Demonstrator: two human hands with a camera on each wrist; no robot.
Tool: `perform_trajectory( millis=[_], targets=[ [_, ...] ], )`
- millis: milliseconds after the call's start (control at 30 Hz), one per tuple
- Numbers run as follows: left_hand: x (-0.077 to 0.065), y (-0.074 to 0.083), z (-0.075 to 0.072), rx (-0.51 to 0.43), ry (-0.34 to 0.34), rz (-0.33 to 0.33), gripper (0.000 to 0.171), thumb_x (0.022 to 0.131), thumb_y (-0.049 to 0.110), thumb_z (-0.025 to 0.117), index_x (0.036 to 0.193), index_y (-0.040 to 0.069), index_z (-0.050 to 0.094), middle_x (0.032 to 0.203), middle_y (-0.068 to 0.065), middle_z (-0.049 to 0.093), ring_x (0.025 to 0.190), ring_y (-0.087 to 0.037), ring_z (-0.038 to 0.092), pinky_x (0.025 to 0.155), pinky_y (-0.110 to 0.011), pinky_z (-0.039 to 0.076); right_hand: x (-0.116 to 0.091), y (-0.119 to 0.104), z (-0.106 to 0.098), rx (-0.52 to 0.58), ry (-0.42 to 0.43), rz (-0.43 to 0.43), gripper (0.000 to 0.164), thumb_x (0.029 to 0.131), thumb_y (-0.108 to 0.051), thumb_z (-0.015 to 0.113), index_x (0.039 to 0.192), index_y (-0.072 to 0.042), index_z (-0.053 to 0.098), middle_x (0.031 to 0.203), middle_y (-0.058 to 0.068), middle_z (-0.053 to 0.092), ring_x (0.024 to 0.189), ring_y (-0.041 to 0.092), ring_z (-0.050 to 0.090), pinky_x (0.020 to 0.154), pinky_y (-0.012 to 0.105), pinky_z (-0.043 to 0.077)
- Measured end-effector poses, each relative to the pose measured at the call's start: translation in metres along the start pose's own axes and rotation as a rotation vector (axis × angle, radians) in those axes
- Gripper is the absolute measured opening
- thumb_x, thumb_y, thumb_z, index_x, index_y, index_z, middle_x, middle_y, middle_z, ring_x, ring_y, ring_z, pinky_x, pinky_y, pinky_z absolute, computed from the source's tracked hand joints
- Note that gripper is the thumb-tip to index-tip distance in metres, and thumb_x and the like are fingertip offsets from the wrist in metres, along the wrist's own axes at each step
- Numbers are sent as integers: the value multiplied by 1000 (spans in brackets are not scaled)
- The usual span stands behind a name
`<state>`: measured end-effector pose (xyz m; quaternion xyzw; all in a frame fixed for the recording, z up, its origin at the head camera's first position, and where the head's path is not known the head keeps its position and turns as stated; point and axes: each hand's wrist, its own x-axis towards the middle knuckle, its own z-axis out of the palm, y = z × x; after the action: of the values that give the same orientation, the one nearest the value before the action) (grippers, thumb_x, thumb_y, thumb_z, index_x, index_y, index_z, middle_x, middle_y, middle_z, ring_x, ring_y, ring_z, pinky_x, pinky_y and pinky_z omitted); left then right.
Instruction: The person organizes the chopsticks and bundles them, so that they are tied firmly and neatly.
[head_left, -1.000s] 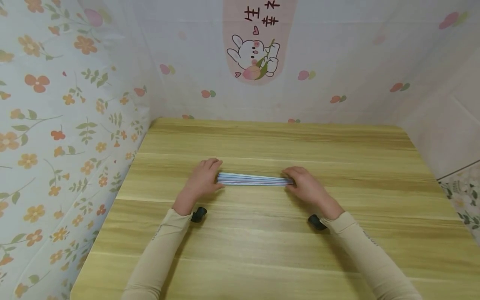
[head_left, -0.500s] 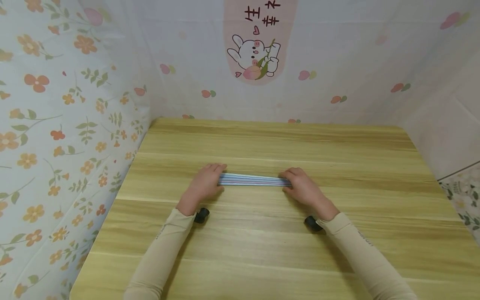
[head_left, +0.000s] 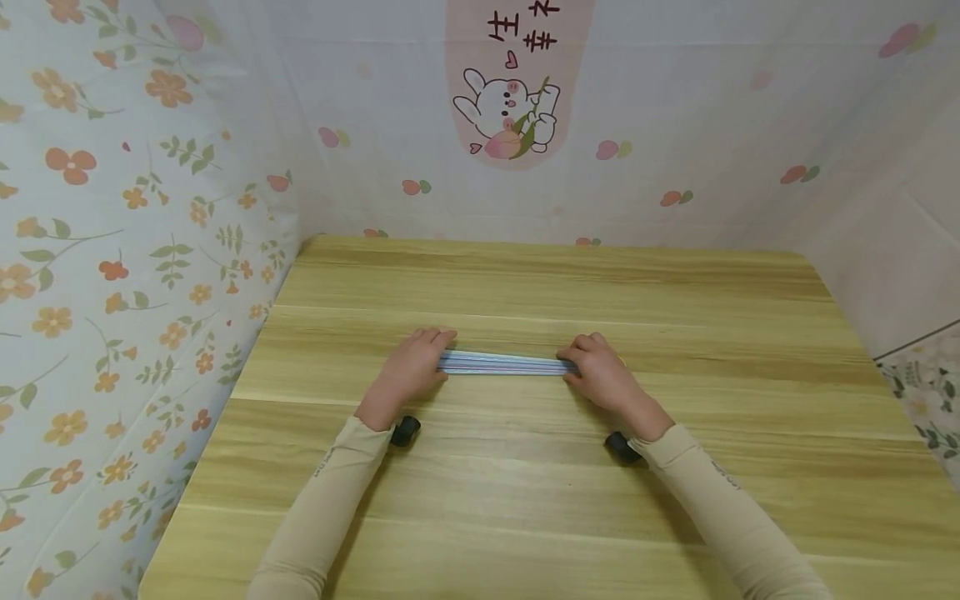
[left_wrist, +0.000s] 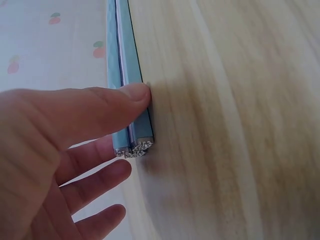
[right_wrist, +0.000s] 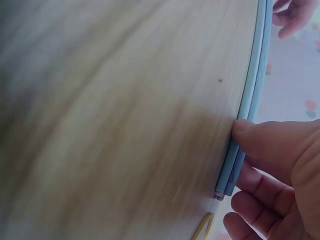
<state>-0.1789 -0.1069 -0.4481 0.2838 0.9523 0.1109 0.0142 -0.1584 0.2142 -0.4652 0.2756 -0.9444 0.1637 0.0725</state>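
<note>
A bundle of slim light-blue chopsticks [head_left: 506, 363] lies crosswise near the middle of the wooden table, fanning slightly wider toward the left. My left hand [head_left: 410, 367] pinches the left end between thumb and fingers. In the left wrist view the chopsticks [left_wrist: 141, 122] have ornate silver tips, just past the thumb. The right hand [head_left: 603, 372] pinches the narrower end from the other side. Seen from the right wrist, the thumb presses on the chopsticks [right_wrist: 252, 82] and the lower fingers spread below their ends. Behind the hands, part of each end is hidden in the head view.
A yellow loop, like a rubber band [right_wrist: 204, 226], lies beyond the right end of the bundle. Each wrist wears a black camera. The table [head_left: 480, 517] meets a patterned cloth [head_left: 360, 108] at its back and left.
Both hands have shifted inward along the bundle, the left one to the right and the right one to the left. A bit of yellow now shows behind the right hand.
</note>
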Motion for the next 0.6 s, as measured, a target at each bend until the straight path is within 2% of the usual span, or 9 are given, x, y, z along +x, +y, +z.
perform_trajectory(
  millis=[333, 600],
  targets=[
    [0, 2, -1, 7, 5, 6, 60, 78, 11, 79, 131, -1, 52, 121, -16, 59, 115, -31, 55, 103, -41, 41, 1, -1, -1, -1, -15, 24, 27, 79, -7, 76, 104, 2, 70, 94, 14, 62, 84, 29, 49, 78, 40, 41],
    [0, 2, 0, -3, 5, 22, 47, 78, 10, 79, 119, -1, 60, 111, -14, 58, 102, -28, 57, 91, -37, 48, 2, -4, 0, -24, -7, 34, 22, 77, -5, 77, 96, 2, 69, 92, 14, 62, 84, 29, 49, 78, 41, 41]
  ],
)
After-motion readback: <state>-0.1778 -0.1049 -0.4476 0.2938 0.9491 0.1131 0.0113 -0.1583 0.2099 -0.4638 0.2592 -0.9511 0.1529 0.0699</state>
